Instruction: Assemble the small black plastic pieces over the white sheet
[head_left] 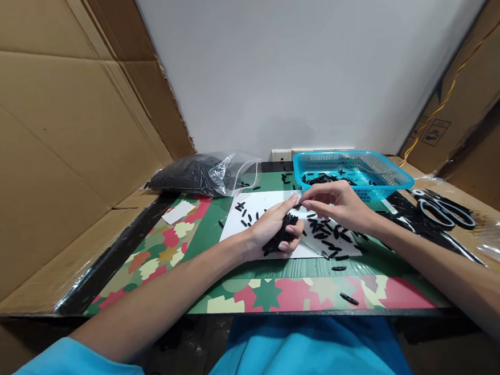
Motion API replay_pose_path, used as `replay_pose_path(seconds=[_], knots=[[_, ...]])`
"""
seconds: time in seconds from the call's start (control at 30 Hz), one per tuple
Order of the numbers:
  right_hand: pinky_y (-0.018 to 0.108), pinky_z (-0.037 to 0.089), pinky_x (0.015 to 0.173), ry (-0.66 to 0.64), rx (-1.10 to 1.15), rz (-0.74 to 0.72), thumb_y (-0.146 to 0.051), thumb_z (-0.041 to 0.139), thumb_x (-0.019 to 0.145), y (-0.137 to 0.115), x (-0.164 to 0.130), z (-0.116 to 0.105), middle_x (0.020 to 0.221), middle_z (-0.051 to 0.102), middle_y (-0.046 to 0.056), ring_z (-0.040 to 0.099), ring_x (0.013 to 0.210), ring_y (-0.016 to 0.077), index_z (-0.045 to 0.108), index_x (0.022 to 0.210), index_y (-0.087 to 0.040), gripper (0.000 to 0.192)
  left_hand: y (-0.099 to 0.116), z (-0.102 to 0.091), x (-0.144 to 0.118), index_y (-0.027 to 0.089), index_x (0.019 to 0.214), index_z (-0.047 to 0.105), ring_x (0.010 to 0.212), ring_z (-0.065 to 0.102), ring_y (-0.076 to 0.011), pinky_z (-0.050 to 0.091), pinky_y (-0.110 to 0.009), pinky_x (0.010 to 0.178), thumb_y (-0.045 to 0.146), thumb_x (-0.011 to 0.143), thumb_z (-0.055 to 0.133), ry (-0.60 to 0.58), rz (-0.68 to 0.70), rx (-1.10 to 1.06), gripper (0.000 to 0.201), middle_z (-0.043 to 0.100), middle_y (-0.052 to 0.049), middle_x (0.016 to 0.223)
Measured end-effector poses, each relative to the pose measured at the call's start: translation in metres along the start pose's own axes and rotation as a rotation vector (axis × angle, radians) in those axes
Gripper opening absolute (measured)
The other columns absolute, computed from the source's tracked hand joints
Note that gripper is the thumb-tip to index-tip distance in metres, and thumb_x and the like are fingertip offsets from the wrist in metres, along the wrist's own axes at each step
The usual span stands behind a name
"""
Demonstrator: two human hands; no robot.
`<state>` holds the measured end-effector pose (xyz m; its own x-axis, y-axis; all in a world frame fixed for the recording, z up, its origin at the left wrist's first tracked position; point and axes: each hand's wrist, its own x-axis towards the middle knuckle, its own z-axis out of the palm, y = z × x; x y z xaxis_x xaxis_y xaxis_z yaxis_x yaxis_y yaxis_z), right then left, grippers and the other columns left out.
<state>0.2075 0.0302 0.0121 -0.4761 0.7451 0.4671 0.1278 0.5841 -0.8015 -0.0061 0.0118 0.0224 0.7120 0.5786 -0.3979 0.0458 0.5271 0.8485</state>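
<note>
Black pieces (279, 238), small, slim and matte with rounded ends, sit bunched in the left hand (274, 230), whose grip is curled around them over a white sheet (263, 203) on the table (203, 253). The right hand (341, 204) pinches something small at the left fingertips; what it is cannot be told. More pieces lie loose on the sheet. Behind stand a blue basket (360, 171), a bag (201, 174) and scissors (442, 211)

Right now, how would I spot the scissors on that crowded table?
Start at the turquoise basket at the back of the table. Look to its right, toward the cardboard wall: the scissors lie flat there, apart from both hands. Their big black loop handles set them apart from the tiny black pieces scattered nearby.
</note>
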Motion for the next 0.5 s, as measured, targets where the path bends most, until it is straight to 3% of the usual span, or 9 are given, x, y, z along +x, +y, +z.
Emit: replay_pose_path(seconds=[0.2, 0.5], knots=[[0.024, 0.044, 0.049, 0.051, 0.073, 0.065, -0.041, 0.073, 0.095, 0.0049, -0.0022, -0.0032, 0.072, 0.065, 0.001, 0.052, 0.053, 0.0091, 0.075, 0.094, -0.015, 0.026, -0.0004, 0.0005, -0.0003, 0.027, 0.091, 0.043, 0.035, 0.034, -0.0084, 0.029, -0.018, 0.034, 0.061, 0.095, 0.058, -0.008, 0.127, -0.089, 0.037, 0.036, 0.011, 0.059], [0.025, 0.042, 0.049, 0.063, 0.070, 0.052, -0.041, 0.073, 0.094, 0.0051, -0.0022, 0.0004, 0.070, 0.063, 0.001, 0.051, 0.052, 0.0091, 0.075, 0.092, -0.016, 0.025, -0.0002, 0.0013, -0.0004, 0.026, 0.090, 0.042, 0.034, 0.034, -0.0083, 0.026, -0.018, 0.032, 0.054, 0.099, 0.052, 0.021, 0.172, -0.109, 0.031, 0.034, 0.010, 0.058]])
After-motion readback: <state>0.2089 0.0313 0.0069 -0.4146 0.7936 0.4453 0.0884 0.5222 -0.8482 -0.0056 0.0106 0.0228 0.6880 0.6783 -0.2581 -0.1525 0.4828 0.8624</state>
